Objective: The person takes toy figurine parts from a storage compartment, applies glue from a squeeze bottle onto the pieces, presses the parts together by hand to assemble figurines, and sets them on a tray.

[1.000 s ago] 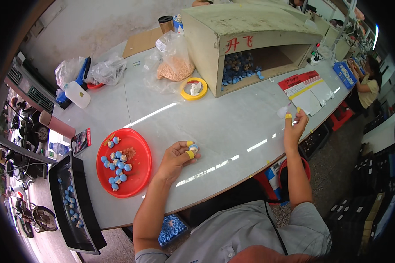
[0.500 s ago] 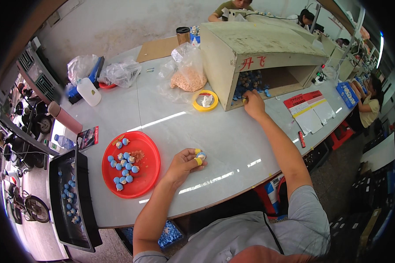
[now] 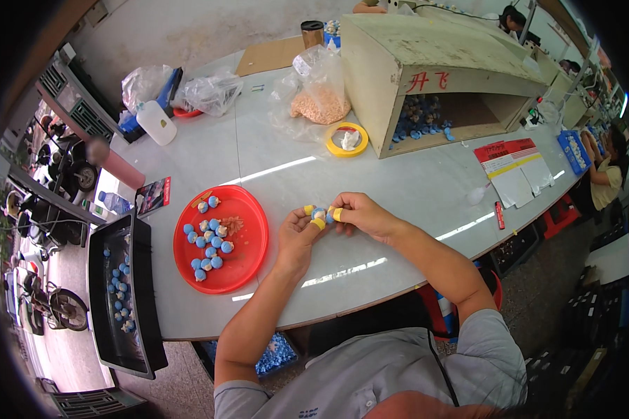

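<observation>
Over the table in front of me, my left hand (image 3: 298, 236) pinches a small blue-and-white figure piece (image 3: 319, 213) between thumb and fingers wrapped in yellow tape. My right hand (image 3: 367, 215) meets it from the right, its taped fingertips closed on a small blue piece (image 3: 330, 216) against the first one. The fingers partly hide both pieces. Left of my hands lies a red round tray (image 3: 247, 264) holding several blue-and-white pieces (image 3: 210, 236) and a patch of small orange bits (image 3: 232, 225).
Beyond my hands stands a beige box (image 3: 379, 84) with blue pieces (image 3: 416, 119) inside. A yellow tape roll (image 3: 347, 140) and a bag of orange granules (image 3: 321, 103) lie beside it. A black bin (image 3: 147, 307) is at the left edge; red-and-white papers (image 3: 514, 167) lie right.
My right hand has left the beige box's opening and come to my left hand, bringing a small blue piece. My left hand has kept its piece. The whole view has shifted slightly.
</observation>
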A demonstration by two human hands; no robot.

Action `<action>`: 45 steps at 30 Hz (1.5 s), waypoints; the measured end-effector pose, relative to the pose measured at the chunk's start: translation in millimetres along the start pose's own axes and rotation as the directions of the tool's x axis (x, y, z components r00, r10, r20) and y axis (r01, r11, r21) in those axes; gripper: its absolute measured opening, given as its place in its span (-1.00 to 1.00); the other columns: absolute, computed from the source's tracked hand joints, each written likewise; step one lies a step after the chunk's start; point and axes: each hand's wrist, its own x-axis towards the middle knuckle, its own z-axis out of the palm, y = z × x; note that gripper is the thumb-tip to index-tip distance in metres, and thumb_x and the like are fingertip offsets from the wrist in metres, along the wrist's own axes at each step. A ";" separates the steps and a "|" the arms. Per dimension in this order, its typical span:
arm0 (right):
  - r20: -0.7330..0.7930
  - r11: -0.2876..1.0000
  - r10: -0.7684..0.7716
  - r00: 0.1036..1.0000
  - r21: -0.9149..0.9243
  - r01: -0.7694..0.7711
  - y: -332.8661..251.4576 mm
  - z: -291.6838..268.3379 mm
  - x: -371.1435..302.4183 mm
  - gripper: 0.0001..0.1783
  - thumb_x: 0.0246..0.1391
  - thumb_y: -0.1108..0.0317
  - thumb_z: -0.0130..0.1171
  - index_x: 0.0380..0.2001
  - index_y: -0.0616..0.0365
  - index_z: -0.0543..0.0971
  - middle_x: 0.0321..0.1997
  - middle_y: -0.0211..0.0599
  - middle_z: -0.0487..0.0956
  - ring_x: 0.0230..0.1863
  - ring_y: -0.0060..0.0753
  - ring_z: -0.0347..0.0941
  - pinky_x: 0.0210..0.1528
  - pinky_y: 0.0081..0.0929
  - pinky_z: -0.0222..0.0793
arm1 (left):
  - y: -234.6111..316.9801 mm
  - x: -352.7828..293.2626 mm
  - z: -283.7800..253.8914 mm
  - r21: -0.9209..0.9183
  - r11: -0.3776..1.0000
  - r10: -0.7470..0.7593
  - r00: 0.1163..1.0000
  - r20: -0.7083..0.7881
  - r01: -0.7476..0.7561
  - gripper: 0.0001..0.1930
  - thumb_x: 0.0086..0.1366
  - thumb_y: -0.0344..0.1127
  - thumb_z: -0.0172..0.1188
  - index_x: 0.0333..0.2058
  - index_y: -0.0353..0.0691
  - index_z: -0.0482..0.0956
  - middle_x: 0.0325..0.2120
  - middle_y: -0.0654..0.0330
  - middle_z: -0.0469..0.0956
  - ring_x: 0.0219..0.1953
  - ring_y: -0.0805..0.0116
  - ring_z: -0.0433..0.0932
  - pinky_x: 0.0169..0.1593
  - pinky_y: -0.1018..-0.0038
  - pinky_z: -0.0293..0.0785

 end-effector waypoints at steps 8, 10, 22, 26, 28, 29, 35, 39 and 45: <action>-0.272 0.942 -0.266 0.925 -0.277 0.189 17.0 19.9 1.0 -0.87 0.14 0.49 0.12 -0.25 0.31 0.48 -0.37 -0.29 0.56 -0.47 -0.61 0.45 -0.46 -0.60 0.39 | 0.1 1.3 -2.0 0.071 0.996 -0.047 0.999 -0.026 0.049 -0.69 0.30 -0.49 0.13 -0.02 -0.34 0.32 -0.13 0.14 0.49 -0.11 0.41 0.54 0.01 0.52 0.54; -0.255 0.917 -0.317 0.914 -0.330 0.226 21.6 21.6 -0.9 -0.86 0.11 0.52 0.12 -0.24 0.32 0.49 -0.36 -0.27 0.57 -0.46 -0.60 0.46 -0.42 -0.59 0.40 | 1.5 1.9 -4.9 0.034 0.997 -0.069 0.997 -0.036 0.070 -0.70 0.30 -0.49 0.13 -0.03 -0.35 0.33 -0.13 0.14 0.49 -0.11 0.41 0.55 0.00 0.53 0.54; -0.183 0.947 -0.268 0.946 -0.229 0.224 26.6 11.3 0.0 -0.75 0.00 0.59 0.16 -0.19 0.38 0.52 -0.39 -0.32 0.57 -0.43 -0.66 0.46 -0.33 -0.65 0.44 | 6.1 1.2 -1.5 -0.055 0.993 -0.106 0.994 -0.018 0.105 -0.75 0.30 -0.53 0.10 -0.06 -0.36 0.34 -0.17 0.12 0.51 -0.13 0.37 0.57 -0.03 0.55 0.57; -0.221 0.891 -0.355 0.908 -0.376 0.256 21.5 15.1 -3.5 -0.74 -0.01 0.55 0.19 -0.20 0.38 0.52 -0.41 -0.35 0.57 -0.44 -0.68 0.46 -0.34 -0.67 0.44 | 4.8 2.2 -2.3 -0.050 0.994 -0.097 0.995 -0.017 0.096 -0.74 0.30 -0.53 0.11 -0.06 -0.36 0.34 -0.15 0.11 0.52 -0.13 0.36 0.57 -0.03 0.53 0.58; -0.247 0.893 -0.387 0.888 -0.343 0.293 21.9 15.7 -2.9 -0.75 -0.01 0.55 0.19 -0.20 0.38 0.52 -0.41 -0.35 0.58 -0.44 -0.67 0.46 -0.34 -0.67 0.44 | 5.1 1.5 -1.8 -0.042 0.995 -0.096 0.995 -0.021 0.095 -0.74 0.29 -0.53 0.11 -0.05 -0.36 0.34 -0.15 0.10 0.52 -0.13 0.36 0.57 -0.02 0.53 0.57; -0.275 0.892 -0.416 0.867 -0.311 0.329 22.3 15.9 -2.7 -0.76 0.00 0.55 0.18 -0.21 0.38 0.52 -0.41 -0.35 0.58 -0.44 -0.67 0.46 -0.34 -0.67 0.44 | 4.8 1.2 -1.5 -0.033 0.995 -0.095 0.995 -0.025 0.094 -0.73 0.29 -0.53 0.12 -0.05 -0.37 0.34 -0.14 0.09 0.52 -0.12 0.36 0.57 -0.01 0.52 0.57; -0.231 0.885 -0.407 0.884 -0.338 0.320 19.2 17.1 -2.7 -0.74 0.00 0.55 0.20 -0.19 0.38 0.51 -0.40 -0.35 0.57 -0.42 -0.68 0.46 -0.33 -0.68 0.44 | 4.4 -1.1 -2.2 0.032 0.996 -0.081 0.996 0.039 0.080 -0.73 0.35 -0.46 0.06 -0.01 -0.38 0.33 -0.10 0.07 0.52 -0.07 0.34 0.56 0.00 0.49 0.55; -0.251 0.914 -0.370 0.894 -0.271 0.303 18.3 6.4 -1.1 -0.74 0.01 0.57 0.18 -0.17 0.37 0.51 -0.37 -0.35 0.57 -0.40 -0.70 0.47 -0.34 -0.69 0.44 | 12.2 -1.6 -2.1 -0.094 0.980 -0.170 0.984 0.052 0.174 -0.74 0.38 -0.43 0.02 0.00 -0.35 0.34 -0.08 0.05 0.51 -0.05 0.30 0.57 -0.01 0.49 0.55; -0.110 0.955 -0.287 0.952 -0.108 0.276 13.1 -3.1 -5.4 -0.73 0.03 0.58 0.14 -0.15 0.37 0.50 -0.37 -0.42 0.52 -0.40 -0.74 0.42 -0.34 -0.71 0.41 | 12.2 0.5 -5.9 0.004 0.981 -0.192 0.977 0.093 0.193 -0.75 0.39 -0.42 0.03 0.00 -0.32 0.37 -0.07 0.02 0.50 -0.07 0.26 0.59 -0.02 0.50 0.57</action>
